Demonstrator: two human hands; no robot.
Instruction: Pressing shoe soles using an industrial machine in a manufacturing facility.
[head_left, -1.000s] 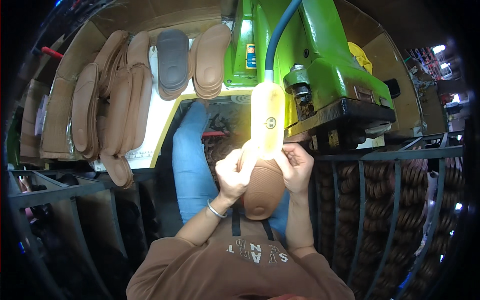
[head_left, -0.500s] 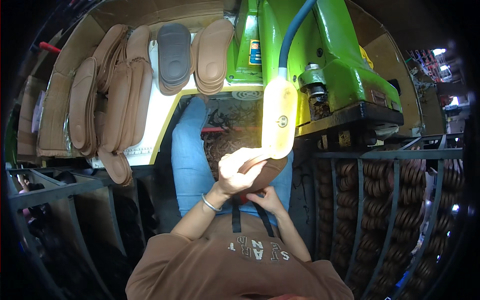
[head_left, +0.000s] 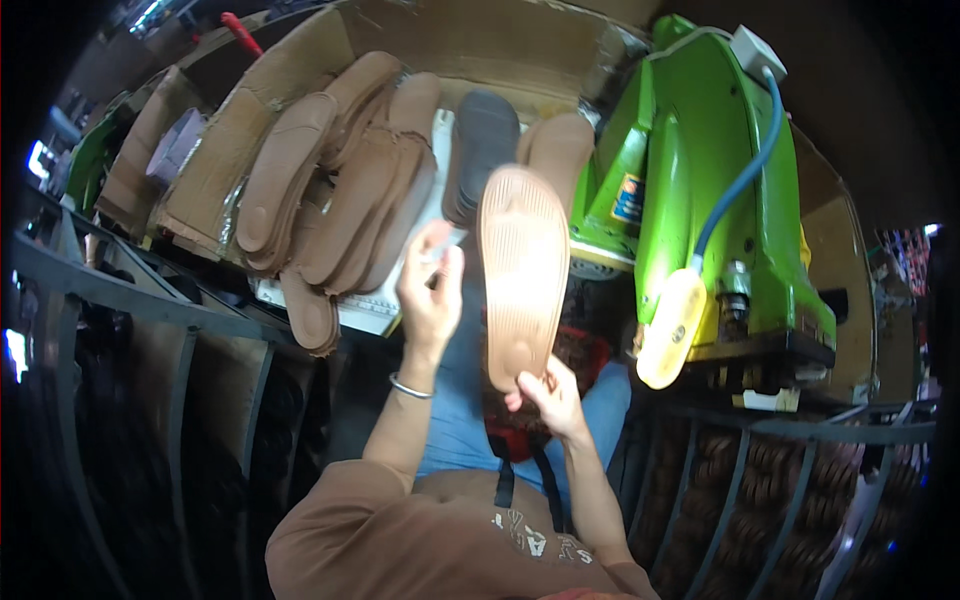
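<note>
A tan insole [head_left: 523,275] stands tilted up in front of me, its ribbed face toward me and brightly lit. My right hand [head_left: 548,395] pinches it by the lower, heel end, with thumb and fingers on either side. To its left my left hand [head_left: 432,290] is raised, fingers curled but apart from the thumb, touching no insole; I make out nothing held in it. Behind the raised insole are a dark grey insole stack [head_left: 487,140] and a tan stack [head_left: 563,150]. More tan insoles [head_left: 365,210] are piled on the left of the white worktop [head_left: 367,312].
At the right stands a green machine [head_left: 740,170] with a yellow lamp [head_left: 672,330] on a blue flexible neck. Cardboard walls [head_left: 225,180] surround the worktop. Metal racks flank me; the right rack [head_left: 745,430] holds many brown pieces. A red-edged container [head_left: 590,350] sits between my legs.
The insole has been raised from near my lap, upright and away from the lamp. My left hand has let go of it and moved left. My view has turned toward the right.
</note>
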